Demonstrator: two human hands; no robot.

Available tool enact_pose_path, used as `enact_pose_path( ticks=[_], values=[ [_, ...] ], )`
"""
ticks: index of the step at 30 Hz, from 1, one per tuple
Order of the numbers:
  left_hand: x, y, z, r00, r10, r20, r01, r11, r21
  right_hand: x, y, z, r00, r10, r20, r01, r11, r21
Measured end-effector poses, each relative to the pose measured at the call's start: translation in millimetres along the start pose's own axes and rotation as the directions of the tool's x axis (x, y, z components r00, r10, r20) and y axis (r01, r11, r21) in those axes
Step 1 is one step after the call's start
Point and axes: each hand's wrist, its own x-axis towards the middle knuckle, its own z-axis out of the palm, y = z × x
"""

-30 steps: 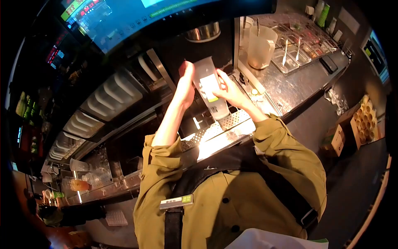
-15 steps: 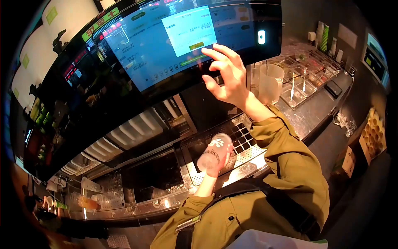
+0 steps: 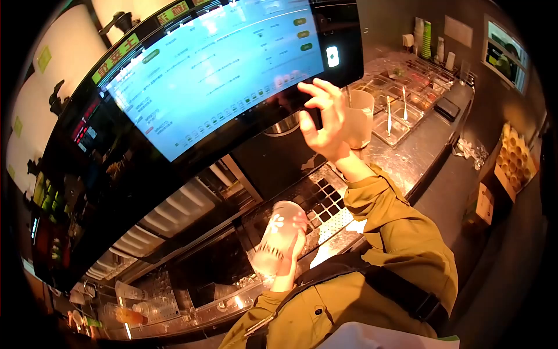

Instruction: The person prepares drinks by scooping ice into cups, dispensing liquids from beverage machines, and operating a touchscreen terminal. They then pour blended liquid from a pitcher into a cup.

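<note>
In the head view, my left hand [image 3: 298,243] is wrapped around a clear plastic cup [image 3: 273,247] with a white flower-like print and dark lettering. The cup is tilted, held over the drain area of the counter. My right hand [image 3: 327,119] is raised at the lower edge of a large touchscreen [image 3: 215,75], its fingers apart and holding nothing. Lists of text with green and yellow buttons fill the lit display. Whether a fingertip touches the screen's frame I cannot tell.
Behind my right hand stands a translucent pitcher [image 3: 361,119]. Steel topping trays [image 3: 390,129] with spoons line the counter at right. Below the screen are white containers [image 3: 180,209]. At lower left a cup with orange contents [image 3: 131,316] lies near other cups. A cardboard box [image 3: 481,206] is at right.
The pop-up window on the screen has gone, leaving the full list. My right hand has dropped slightly from the display. The cup in my left hand has moved left and down in view.
</note>
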Motion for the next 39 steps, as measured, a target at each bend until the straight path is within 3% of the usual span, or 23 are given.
enact_pose_path(
  ticks=[3,10,13,19,23,33,36,39],
  values=[
    [1.6,0.0,-0.2,1.0,0.004,0.002,-0.004,0.999,0.039,2.8,-6.3,-0.9,0.991,-0.055,0.122,0.05,0.998,0.039],
    [6.3,-1.4,0.4,1.0,0.006,0.024,-0.008,0.996,0.093,-1.3,-9.3,11.9,0.994,-0.064,0.091,0.061,0.998,0.035],
    [8.4,-1.8,-0.7,0.999,-0.002,0.041,-0.002,0.997,0.081,7.3,-14.5,11.2,0.982,-0.091,0.166,0.099,0.994,-0.04],
    [8.8,-4.2,2.2,0.998,-0.005,0.07,-0.002,0.996,0.093,23.2,-14.7,3.2,0.99,-0.135,-0.038,0.137,0.989,0.053],
    [9.4,-7.3,-1.6,0.993,-0.008,0.122,-0.003,0.996,0.093,57.7,-33.8,22.4,0.981,-0.163,0.109,0.151,0.983,0.107],
    [14.2,-10.7,1.3,0.984,-0.041,0.174,0.022,0.994,0.11,86.3,-66.0,70.4,0.95,-0.273,0.151,0.243,0.951,0.192],
    [10.7,-16.7,6.8,0.984,0.033,0.177,-0.07,0.976,0.206,73.7,-68.1,45.2,0.974,-0.218,0.055,0.206,0.962,0.177],
    [4.6,-24.8,19.9,0.941,0.291,0.172,-0.338,0.819,0.464,35.1,-46.6,26.3,0.993,-0.118,0.007,0.116,0.988,0.104]
  ],
)
